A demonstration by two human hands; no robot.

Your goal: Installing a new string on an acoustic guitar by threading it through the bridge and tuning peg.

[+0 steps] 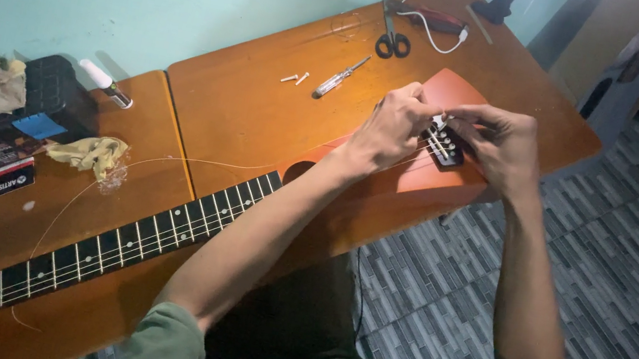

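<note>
Both hands meet over the guitar bridge, left hand and right hand pinched, seemingly on a white pin, steadying it.

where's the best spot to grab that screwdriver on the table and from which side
Grip the screwdriver by its clear handle, the thicker lower-left end, probably coming from above with fingers across it. It lies flat on the table, slanted, thin shaft pointing up-right toward the scissors. Its sides are free; the white pegs lie just left.
</note>
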